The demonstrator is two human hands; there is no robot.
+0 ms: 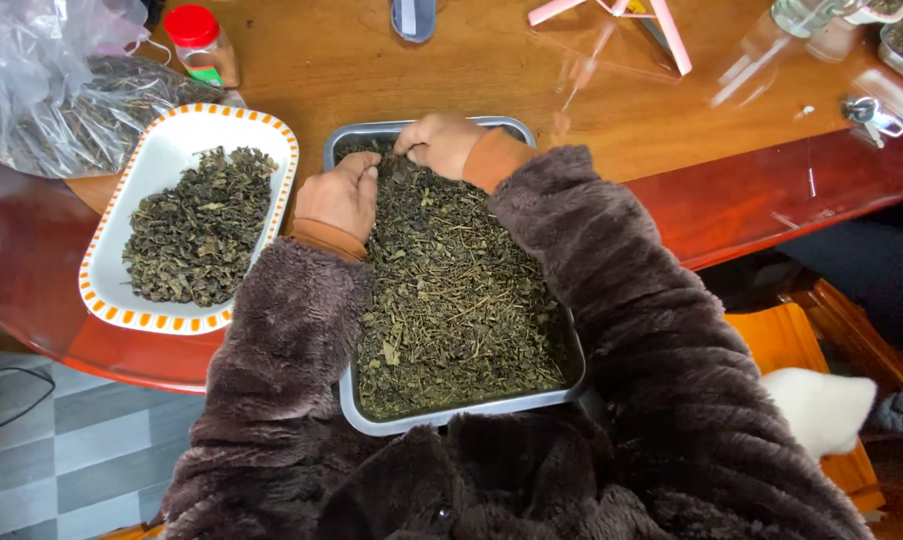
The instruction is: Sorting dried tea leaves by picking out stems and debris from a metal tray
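So we're mid-sort here, going by how things lie. Both hands are down in the metal tray (343,395) of dried green leaves (451,300), up at its far end, around 12 o'clock from the tray's middle. Our left hand (339,195) sits at roughly 10 o'clock on the heap, fingers curled in and knuckles up, pressed into the leaves; we'd say it's pinching a bit of leaf, but what's under the fingertips is hidden. Our right hand (437,143) is just beside it at 12, fingers bunched narrow against the far rim, also curled over leaf we can't see.

The white dish with the orange-dotted rim (111,300) sits at 9 o'clock of the tray, just beside it, already carrying a decent pile of leaves (199,225). Plastic bag of more leaf (61,90) at 10 o'clock, and a red-capped bottle (201,42) behind the dish.

Our guess: picking is in hand, and the next bit calls for a small pinch carried left to the dish without scattering bits over the wooden table (371,70).
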